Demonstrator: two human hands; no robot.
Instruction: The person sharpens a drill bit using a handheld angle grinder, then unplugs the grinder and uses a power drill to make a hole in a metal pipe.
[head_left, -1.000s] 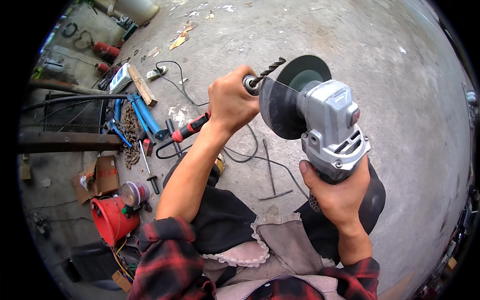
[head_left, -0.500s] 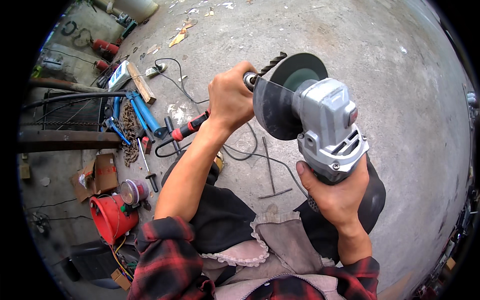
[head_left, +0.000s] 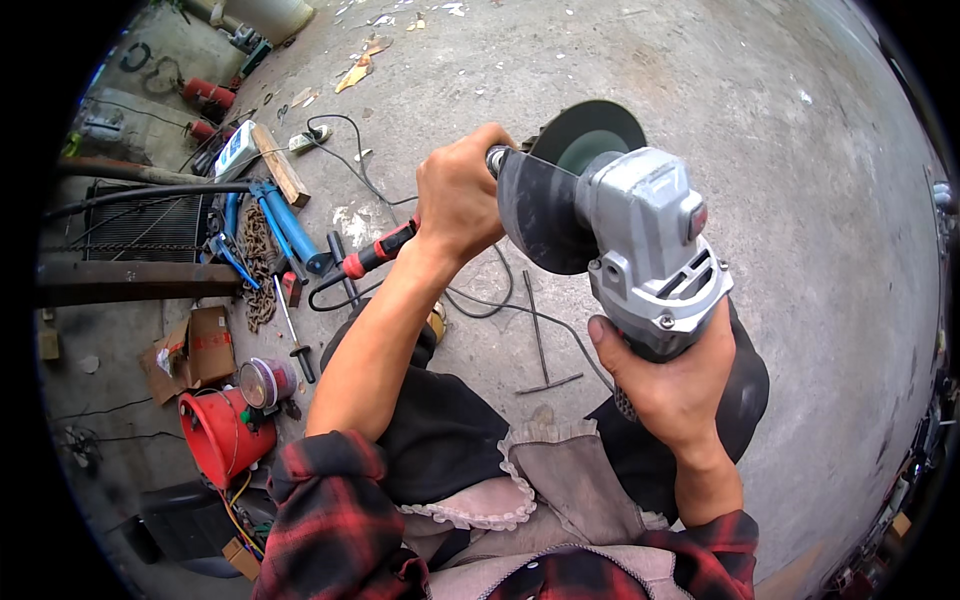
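My left hand [head_left: 460, 190] is closed round a tool whose metal chuck [head_left: 496, 160] shows above the fingers; a red-and-black handle [head_left: 380, 250] with a cord lines up behind it, though I cannot tell whether they are joined. My right hand [head_left: 665, 385] grips the body of a silver angle grinder [head_left: 645, 210]. Its dark guard [head_left: 540, 225] and greenish-grey disc [head_left: 600, 125] are right beside my left knuckles and the chuck. The drill bit in the chuck is mostly hidden behind the guard and disc; whether the disc touches it I cannot tell.
Concrete floor [head_left: 800, 250] surrounds me. At left lie a blue jack [head_left: 295, 230], chain [head_left: 258, 270], wood block [head_left: 280, 165], dark beam [head_left: 140, 282], cardboard box [head_left: 190, 360] and red bucket [head_left: 220, 440]. Cords [head_left: 480, 310] and a metal T-bar [head_left: 540, 350] lie between my legs.
The grinder has moved slightly up and left in my right hand, closer over the chuck. The drill bit, plainly visible a second ago, is now mostly covered.
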